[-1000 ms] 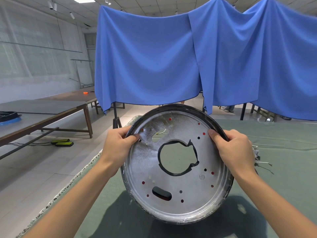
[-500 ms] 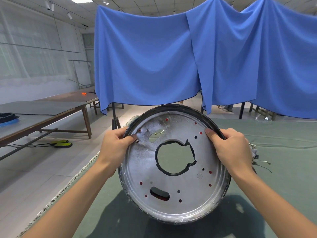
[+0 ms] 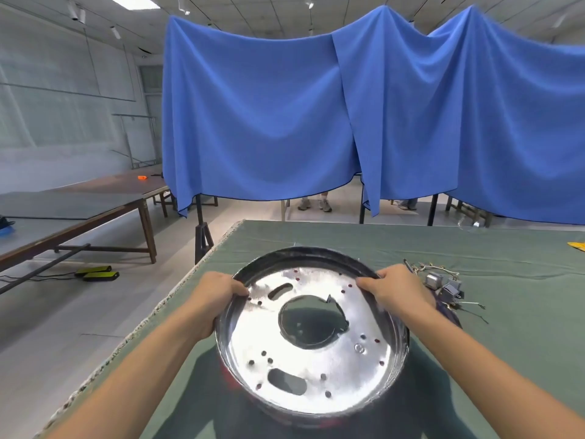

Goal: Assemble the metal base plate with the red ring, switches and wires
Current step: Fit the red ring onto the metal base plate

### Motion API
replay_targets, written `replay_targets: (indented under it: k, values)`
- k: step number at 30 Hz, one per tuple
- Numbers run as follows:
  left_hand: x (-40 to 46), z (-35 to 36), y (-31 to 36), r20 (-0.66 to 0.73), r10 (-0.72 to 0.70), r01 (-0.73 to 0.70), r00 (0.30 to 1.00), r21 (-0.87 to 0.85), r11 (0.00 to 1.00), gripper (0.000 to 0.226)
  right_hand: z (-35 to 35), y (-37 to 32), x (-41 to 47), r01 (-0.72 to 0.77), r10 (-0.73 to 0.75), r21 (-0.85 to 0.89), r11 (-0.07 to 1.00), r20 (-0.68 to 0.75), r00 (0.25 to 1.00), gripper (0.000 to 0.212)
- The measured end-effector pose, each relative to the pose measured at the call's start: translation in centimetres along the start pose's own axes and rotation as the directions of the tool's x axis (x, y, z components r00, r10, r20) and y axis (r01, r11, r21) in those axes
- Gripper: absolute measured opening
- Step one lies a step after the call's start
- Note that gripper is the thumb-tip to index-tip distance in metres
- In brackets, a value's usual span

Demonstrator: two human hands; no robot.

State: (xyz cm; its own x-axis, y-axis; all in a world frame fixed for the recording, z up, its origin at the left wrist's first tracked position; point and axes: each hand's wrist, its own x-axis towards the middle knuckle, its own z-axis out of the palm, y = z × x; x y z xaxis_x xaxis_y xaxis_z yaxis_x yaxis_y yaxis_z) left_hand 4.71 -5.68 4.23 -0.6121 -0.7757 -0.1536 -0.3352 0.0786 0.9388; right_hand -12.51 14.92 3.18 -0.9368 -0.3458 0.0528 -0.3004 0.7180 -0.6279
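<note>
Progress: I judge the work at an early stage. The plate is in hand; red shows only faintly below its near rim and through small holes, so I cannot tell whether the ring is seated. Switches and wires lie apart from it, not fitted.
Left hand (image 3: 218, 296): clamped on the plate's far-left rim, thumb on the inner face, fingers curled behind.
Metal plate (image 3: 311, 369): centre of the green table, tilted with its far edge raised. Round, shiny, with a dark raised rim. One large jagged middle hole, two oblong slots, many small holes.
Right hand (image 3: 400, 288): clamped on the far-right rim, fingers hooked over the dark edge.
Switches and wires (image 3: 443, 285): small grey metal blocks in a tangle of thin wire, on the table just right of the right hand.
Table (image 3: 506, 248): covered in dull green cloth, frayed along the left edge.
</note>
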Motion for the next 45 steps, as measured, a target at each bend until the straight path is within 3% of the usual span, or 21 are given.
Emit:
replay_targets:
  k: [5, 16, 19, 23, 25, 28, 30, 32, 36, 39, 45]
  values:
    - [0.5, 0.5, -1.3, 0.037, -0.06, 0.058, 0.998, 0.055, 0.997, 0.004, 1.1, 0.7, -0.1, -0.049, 0.052, -0.038, 0.998, 0.091, 0.994, 0.046]
    - [1.6, 0.3, -2.2, 0.071, -0.055, 0.034, 0.996, 0.273, 0.961, 0.028, 1.1, 0.2, 0.3, -0.02, 0.044, -0.188, 0.982, 0.126, 0.991, 0.045]
    - [1.8, -0.1, -1.8, 0.125, -0.078, 0.04, 0.989, 0.286, 0.957, 0.018, 0.7, 0.1, 0.3, -0.026, 0.059, -0.201, 0.979, 0.163, 0.985, 0.047]
    - [2.8, -1.2, -1.3, 0.24, -0.139, 0.066, 0.961, 0.288, 0.955, 0.052, -0.2, -0.9, 0.3, 0.002, 0.04, -0.277, 0.961, 0.149, 0.988, 0.047]
    - [4.1, -1.5, -1.3, 0.202, -0.106, 0.057, 0.974, 0.234, 0.971, 0.056, -0.4, -1.7, 0.4, 0.037, -0.005, -0.319, 0.947, 0.101, 0.995, 0.043]
    - [6.9, -1.3, -2.0, 0.101, 0.074, -0.082, 0.992, 0.084, 0.993, 0.032, -0.1, -3.0, 0.7, 0.086, -0.077, -0.341, 0.936, 0.04, 0.996, 0.043]
    - [9.0, -0.8, -2.7, 0.106, 0.229, -0.246, 0.968, 0.19, 0.95, 0.019, 0.3, -3.8, 1.2, 0.111, -0.103, -0.341, 0.933, 0.043, 0.994, 0.043]
    - [10.9, -0.2, -3.3, 0.205, 0.331, -0.384, 0.921, 0.34, 0.859, 0.025, 0.7, -4.4, 2.1, 0.129, -0.112, -0.325, 0.937, 0.07, 0.991, 0.041]
    - [14.0, 1.7, -3.5, 0.377, 0.382, -0.527, 0.844, 0.441, 0.727, 0.033, 1.5, -4.9, 4.3, 0.133, -0.101, -0.285, 0.949, 0.126, 0.987, 0.03]
    - [15.1, 2.7, -2.9, 0.472, 0.391, -0.597, 0.79, 0.448, 0.666, 0.026, 2.0, -5.1, 5.9, 0.139, -0.099, -0.257, 0.956, 0.165, 0.981, 0.027]
    - [15.1, 0.7, -1.9, 0.592, 0.247, -0.576, 0.768, 0.468, 0.67, 0.045, 3.5, -5.5, 7.8, 0.186, -0.138, -0.214, 0.959, 0.22, 0.966, 0.027]
